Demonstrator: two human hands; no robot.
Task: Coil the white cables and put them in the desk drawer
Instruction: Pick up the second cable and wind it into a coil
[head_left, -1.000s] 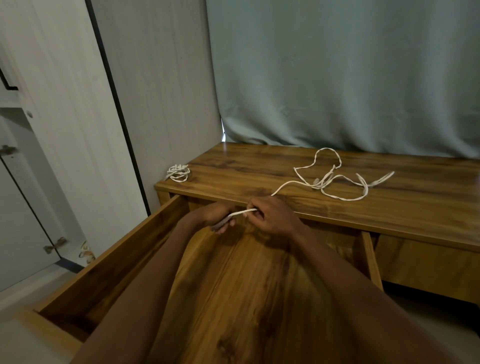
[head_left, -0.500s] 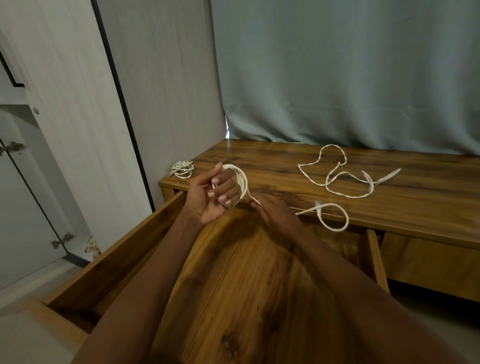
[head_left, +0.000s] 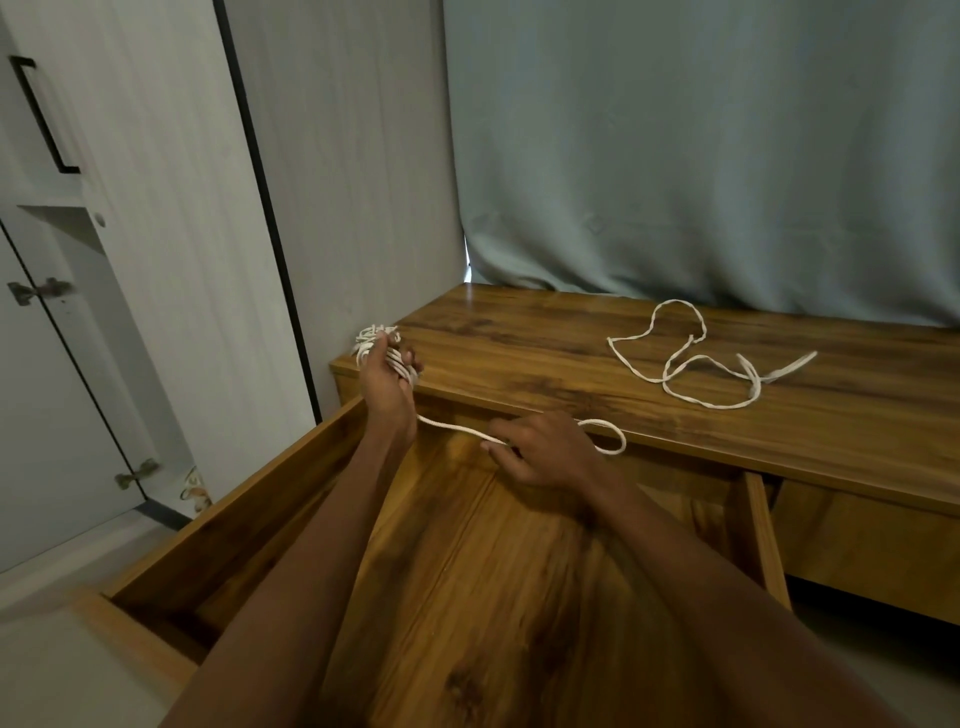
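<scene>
While our left hand grips coiled cable above the open drawer, our right hand pinches its trailing end; another cable lies on the tabletop.

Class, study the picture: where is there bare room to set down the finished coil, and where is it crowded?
Free: the open drawer floor, under the forearms; the desk top between the left hand and the loose cable. Crowded: the left corner, where the left hand holds its coil by a small bundle.

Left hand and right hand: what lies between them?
Head view: one taut stretch of white cable runs from the left hand to the right hand, above the open drawer.
</scene>
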